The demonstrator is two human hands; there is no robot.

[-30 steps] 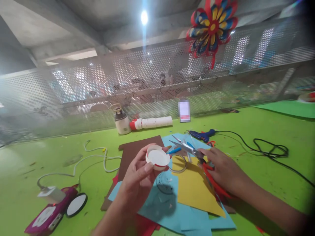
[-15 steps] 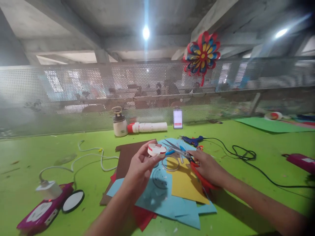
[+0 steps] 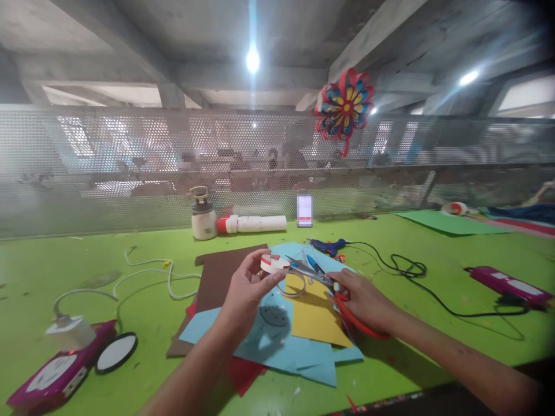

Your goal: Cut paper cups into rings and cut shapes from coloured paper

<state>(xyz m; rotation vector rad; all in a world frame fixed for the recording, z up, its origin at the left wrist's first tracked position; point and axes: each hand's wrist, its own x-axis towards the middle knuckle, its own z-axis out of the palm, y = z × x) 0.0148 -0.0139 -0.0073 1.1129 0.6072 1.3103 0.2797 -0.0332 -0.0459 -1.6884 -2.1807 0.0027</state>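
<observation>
My left hand [image 3: 254, 283] pinches a small white round piece with a red band [image 3: 274, 264] between thumb and fingers. Around the red handles of a pair of scissors [image 3: 313, 274] my right hand [image 3: 358, 294] is closed. The blade tips point left and reach the edge of the round piece; whether they touch it I cannot tell. Below the hands lie light blue sheets [image 3: 281, 358], a yellow sheet [image 3: 318, 323] and a brown sheet [image 3: 221, 280]. A ring [image 3: 292, 285] rests over the yellow and blue sheets, under the blades.
Behind the sheets lies a blue glue gun [image 3: 332, 247], its black cord running right to a purple power strip [image 3: 507, 284]. Another purple strip [image 3: 52, 375] with a white plug is at left. A spray bottle [image 3: 203, 219], white tube [image 3: 260, 223] and phone [image 3: 304, 210] stand farther back.
The scissors' blades have come closer together, and their tips are now at the round piece's right edge. The whole view has shifted, moving things slightly left.
</observation>
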